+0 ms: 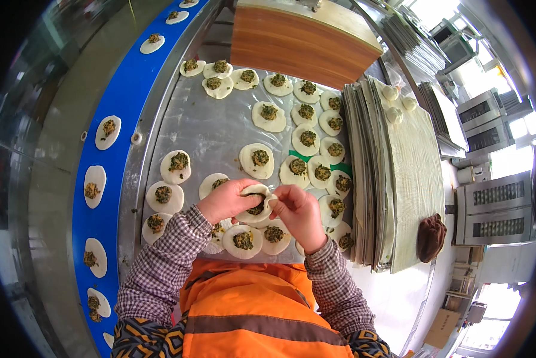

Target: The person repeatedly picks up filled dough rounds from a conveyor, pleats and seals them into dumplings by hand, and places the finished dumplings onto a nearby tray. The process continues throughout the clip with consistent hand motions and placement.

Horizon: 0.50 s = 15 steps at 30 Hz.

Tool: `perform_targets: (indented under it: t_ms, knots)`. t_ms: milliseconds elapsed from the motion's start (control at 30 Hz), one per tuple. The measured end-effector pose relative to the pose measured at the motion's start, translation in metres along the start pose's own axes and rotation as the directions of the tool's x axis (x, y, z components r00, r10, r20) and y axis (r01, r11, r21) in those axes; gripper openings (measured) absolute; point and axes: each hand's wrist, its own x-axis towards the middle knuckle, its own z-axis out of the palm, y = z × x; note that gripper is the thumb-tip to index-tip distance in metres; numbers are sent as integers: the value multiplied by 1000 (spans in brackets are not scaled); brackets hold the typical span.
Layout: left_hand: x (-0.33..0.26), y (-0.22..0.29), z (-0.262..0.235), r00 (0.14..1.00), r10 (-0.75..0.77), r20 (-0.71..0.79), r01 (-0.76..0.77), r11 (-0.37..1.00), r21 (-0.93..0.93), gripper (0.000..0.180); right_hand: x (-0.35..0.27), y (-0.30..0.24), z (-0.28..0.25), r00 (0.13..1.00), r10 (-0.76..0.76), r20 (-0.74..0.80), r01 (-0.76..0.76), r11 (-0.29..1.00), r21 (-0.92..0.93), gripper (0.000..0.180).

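Over the near part of the metal table (208,128), both my hands hold one round of white dough with dark green filling, a bun (254,215). My left hand (223,201) cups it from the left, with the thumb over the filling. At its right edge, my right hand (299,216) pinches a fold of the dough between thumb and fingers. The filling still shows through the open top. Flat dough rounds topped with filling (243,240) lie just below my hands. More filled rounds (307,138) stand in rows to the right, and several (165,197) lie at the left.
Along the left runs a blue conveyor belt (130,89) carrying filled dough rounds (108,132). On the right is a tall stack of cloth-covered trays (408,179), with white dough balls (394,114) on top and a brown cloth (431,237) at its edge. A wooden box (300,45) stands beyond the table.
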Motion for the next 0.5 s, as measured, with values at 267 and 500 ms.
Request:
perform_targets:
  t_ms: [267, 500]
  knots:
    - [7, 20, -10, 978, -134, 161, 72, 937, 343, 41, 0, -4, 1, 989, -146, 0, 142, 958, -251, 17]
    - [6, 2, -9, 998, -55, -14, 52, 989, -140, 31, -4, 0, 5, 998, 41, -49, -42, 999, 0, 15]
